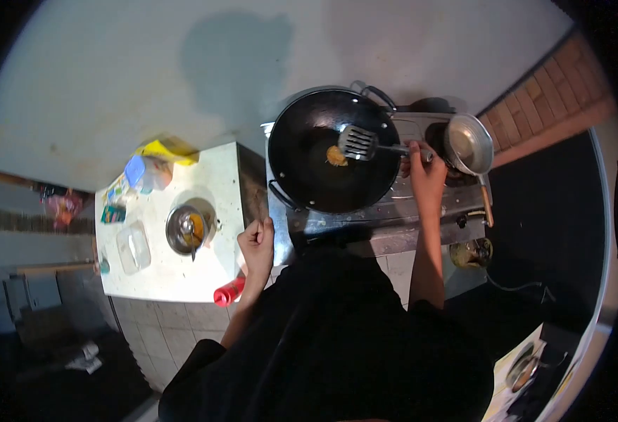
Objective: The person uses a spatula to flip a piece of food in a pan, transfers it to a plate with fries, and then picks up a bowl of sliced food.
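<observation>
From the head view I see the person's right hand [424, 167] closed around the handle of a slotted metal spatula [357, 143], its blade inside a wide black wok [300, 144] on the metal stove [393, 216], right beside a small golden-brown piece of food [336, 156]. The left hand [257, 244] is curled into a loose fist near the edge of the white table [217, 190], where a round steel bowl [174, 228] holds something yellow, while a silver saucepan [468, 144] with a wooden handle sits on the stove's right side.
</observation>
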